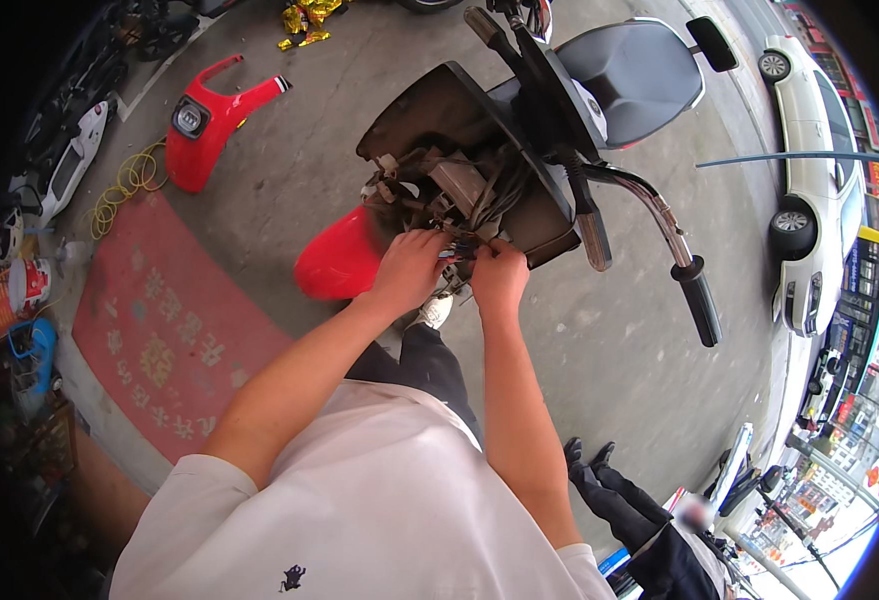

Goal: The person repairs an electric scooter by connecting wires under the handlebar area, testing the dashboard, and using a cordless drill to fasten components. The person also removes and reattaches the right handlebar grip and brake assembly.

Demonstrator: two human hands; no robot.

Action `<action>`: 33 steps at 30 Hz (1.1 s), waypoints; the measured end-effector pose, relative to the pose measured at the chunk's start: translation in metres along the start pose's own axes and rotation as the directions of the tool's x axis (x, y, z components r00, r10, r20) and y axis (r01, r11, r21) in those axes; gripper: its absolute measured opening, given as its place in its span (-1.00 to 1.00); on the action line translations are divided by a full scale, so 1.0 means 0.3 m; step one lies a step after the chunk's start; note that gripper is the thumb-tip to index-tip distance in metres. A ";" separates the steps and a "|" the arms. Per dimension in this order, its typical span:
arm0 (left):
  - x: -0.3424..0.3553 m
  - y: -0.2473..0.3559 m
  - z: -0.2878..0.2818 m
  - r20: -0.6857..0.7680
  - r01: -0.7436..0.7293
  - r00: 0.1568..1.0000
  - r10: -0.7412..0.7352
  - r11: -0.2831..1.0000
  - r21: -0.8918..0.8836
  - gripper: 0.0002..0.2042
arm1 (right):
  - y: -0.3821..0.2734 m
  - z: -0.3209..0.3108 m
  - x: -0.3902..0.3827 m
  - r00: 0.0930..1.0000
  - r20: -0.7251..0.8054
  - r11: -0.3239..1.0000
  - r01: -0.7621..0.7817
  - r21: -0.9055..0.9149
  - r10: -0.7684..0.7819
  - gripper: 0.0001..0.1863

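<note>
My left hand [412, 268] and my right hand [500, 275] are close together at the exposed front of a scooter, fingers closed on a bunch of wires and small connectors [459, 250]; their fingertips are partly hidden. Around them are dusty metal parts [455, 180] inside the dark plastic leg shield [415, 105]. A red front fender [335, 255] sits just left of my left hand. Above and right, the handlebar [696, 295] with black grips and a grey seat [625, 80] show.
A red panel with a lamp [200, 125], yellow hose coils [120, 195] and a red mat [150, 300] lie left. Parked two-wheelers [75, 160] line the left edge. A white car [810, 205] stands right. Another person in dark trousers [625, 515] is at lower right.
</note>
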State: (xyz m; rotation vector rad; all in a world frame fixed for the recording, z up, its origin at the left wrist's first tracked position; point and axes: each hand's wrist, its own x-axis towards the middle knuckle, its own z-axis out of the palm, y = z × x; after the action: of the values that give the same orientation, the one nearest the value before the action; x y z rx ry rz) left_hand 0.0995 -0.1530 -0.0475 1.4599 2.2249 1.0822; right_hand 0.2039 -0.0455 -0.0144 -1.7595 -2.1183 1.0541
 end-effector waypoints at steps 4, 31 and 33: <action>0.027 -0.020 -0.032 0.196 0.039 0.979 -0.048 0.998 0.052 -0.73 | 0.036 0.022 0.010 0.999 0.030 0.996 -0.043 0.072 0.041 -0.80; 0.026 -0.101 -0.089 0.480 0.459 0.850 -0.217 0.751 -0.474 -0.78 | 0.008 0.028 -0.115 0.883 0.453 0.472 -0.455 0.755 0.127 -0.88; 0.027 -0.088 -0.107 0.507 0.479 0.831 -0.229 0.759 -0.441 -0.74 | 0.003 0.020 -0.103 0.859 0.499 0.489 -0.485 0.725 0.113 -0.88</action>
State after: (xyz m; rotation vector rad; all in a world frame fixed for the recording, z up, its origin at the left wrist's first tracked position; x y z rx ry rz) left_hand 0.0595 -0.1656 -0.0428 0.8509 1.5954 1.0284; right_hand 0.2097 -0.0761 -0.0104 -1.4612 -0.9883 2.2059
